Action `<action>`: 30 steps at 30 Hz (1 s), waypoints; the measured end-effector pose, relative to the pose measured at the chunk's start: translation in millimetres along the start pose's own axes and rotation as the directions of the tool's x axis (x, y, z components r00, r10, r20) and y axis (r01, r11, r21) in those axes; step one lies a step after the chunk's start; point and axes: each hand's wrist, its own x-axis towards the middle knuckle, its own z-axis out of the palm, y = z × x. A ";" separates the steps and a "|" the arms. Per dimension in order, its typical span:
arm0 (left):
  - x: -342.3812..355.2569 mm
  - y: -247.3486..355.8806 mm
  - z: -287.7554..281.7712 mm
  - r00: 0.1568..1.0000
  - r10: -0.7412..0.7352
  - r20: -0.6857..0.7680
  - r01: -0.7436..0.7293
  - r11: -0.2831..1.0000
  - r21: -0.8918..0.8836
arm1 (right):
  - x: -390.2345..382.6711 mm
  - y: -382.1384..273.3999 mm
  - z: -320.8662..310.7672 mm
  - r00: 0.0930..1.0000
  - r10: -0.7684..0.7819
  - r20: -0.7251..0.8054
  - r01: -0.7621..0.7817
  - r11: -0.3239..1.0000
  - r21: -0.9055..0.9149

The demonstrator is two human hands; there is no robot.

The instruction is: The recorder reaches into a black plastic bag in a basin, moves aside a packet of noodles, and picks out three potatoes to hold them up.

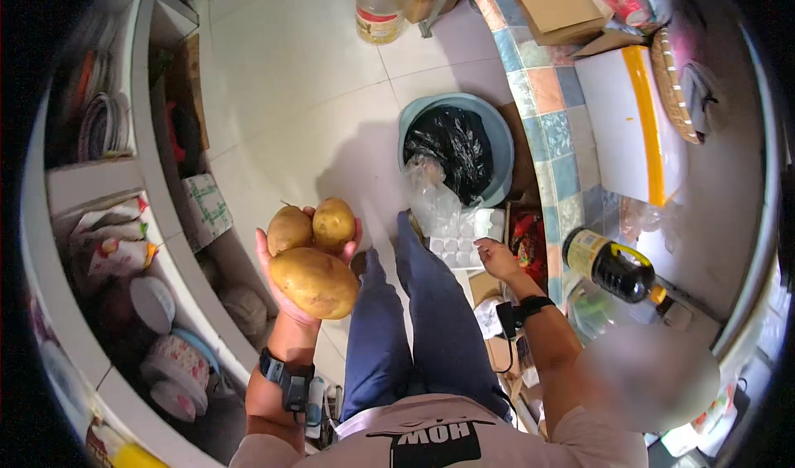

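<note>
3 potatoes (308,257) are already gathered and cupped, palm up, in the left hand (286,298) above the floor, while the right hand (498,258) is held loosely open, gripping nothing, just beside the egg tray (458,238).

Your left hand (302,290), palm up, carries three potatoes (313,253), while your right hand (497,258) hangs loosely curled beside an egg tray (460,240) and a crumpled clear bag (431,190), near a black-lined blue bin (457,149) on the tiled floor (290,79).
</note>
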 end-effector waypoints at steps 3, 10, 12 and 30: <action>-51.7 -12.5 24.6 0.999 0.007 -0.035 -0.005 0.998 0.065 | -59.3 -0.8 -10.6 0.997 0.030 -0.065 -0.030 0.999 0.012; -166.6 -15.7 82.8 0.997 0.044 -0.070 -0.042 0.999 0.027 | -174.9 -81.1 -69.1 0.993 0.121 -0.001 -0.121 0.992 0.020; -186.6 -18.9 102.1 0.995 0.063 -0.078 -0.057 0.995 0.085 | -190.6 -73.9 -83.4 0.993 0.009 -0.114 -0.002 0.998 0.055; -268.1 -3.9 137.0 0.979 0.136 0.152 -0.138 0.990 0.001 | -274.5 -252.4 -328.8 0.593 -0.523 -0.613 -0.450 0.416 -0.790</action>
